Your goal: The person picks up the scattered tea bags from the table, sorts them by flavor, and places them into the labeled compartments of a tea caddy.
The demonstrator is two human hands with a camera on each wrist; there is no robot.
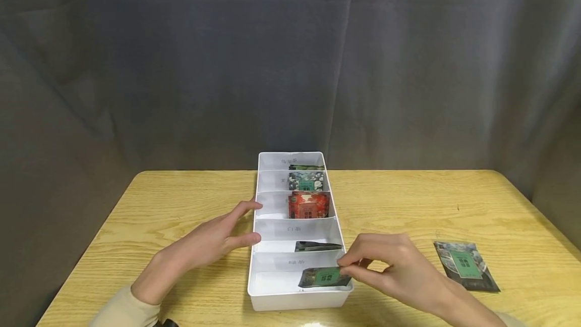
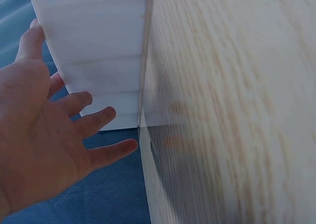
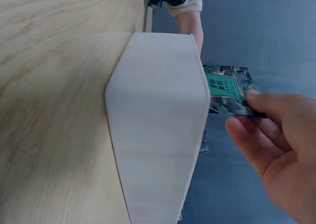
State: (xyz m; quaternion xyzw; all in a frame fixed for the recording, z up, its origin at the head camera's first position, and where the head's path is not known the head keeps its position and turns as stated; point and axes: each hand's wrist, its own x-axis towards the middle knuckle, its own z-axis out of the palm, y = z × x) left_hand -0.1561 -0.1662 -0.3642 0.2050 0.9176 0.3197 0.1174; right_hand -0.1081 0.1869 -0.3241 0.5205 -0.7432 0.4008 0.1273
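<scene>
A long white box with several compartments stands on the table, its narrow end towards me. My right hand pinches a dark sachet with a green label by its right edge, over the nearest compartment. In the right wrist view, thumb and fingers grip the sachet above the box's rim. My left hand is at the box's left wall, its fingers spread and holding nothing. The left wrist view shows those fingers beside the white wall; whether all of them touch it I cannot tell.
Another dark sachet with a green label lies on the wooden table at right. Farther compartments hold red sachets, a floral sachet and dark sachets. A grey curtain hangs behind the table.
</scene>
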